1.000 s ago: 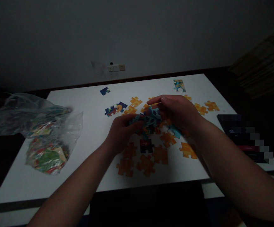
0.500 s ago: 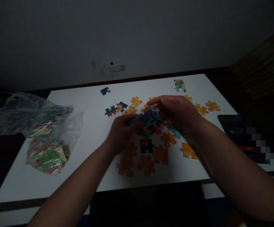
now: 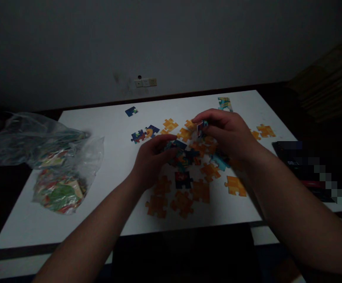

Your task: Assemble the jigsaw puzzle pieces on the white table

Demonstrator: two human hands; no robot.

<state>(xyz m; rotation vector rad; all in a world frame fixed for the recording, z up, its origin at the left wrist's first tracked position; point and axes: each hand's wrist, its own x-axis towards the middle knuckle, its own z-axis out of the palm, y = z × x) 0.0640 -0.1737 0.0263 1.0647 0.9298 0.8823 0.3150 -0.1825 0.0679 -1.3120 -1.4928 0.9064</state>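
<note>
- Head view: your right hand [image 3: 230, 133] is pinching a small piece [image 3: 201, 128] nearly edge-on between thumb and fingertips, the gap closing to just its thickness.
- That piece is hovering over the far part of the spread, right of your left hand [image 3: 150, 162].
- Your left hand is curving partway open, thumb and fingers standing apart around something teal; you're blocking the view, so can't tell if it's gripping.
- Dark mixed pieces [image 3: 191, 156] are lying just beyond your left thumb.
- Orange pieces [image 3: 201, 191] are lying all around, some nearer you, some past your hands.
- A red-and-black piece [image 3: 182, 180] is lying among the near orange ones.
- A light-blue piece [image 3: 220, 162] is sitting below your right hand.
- Two blue pieces [image 3: 138, 136] are touching or nearly so, left of the orange ones; a lone blue one [image 3: 131, 111] is lying farther back.
- A clear bag [image 3: 61, 192] is resting on the white table [image 3: 113, 169], left, holding colourful pieces.
</note>
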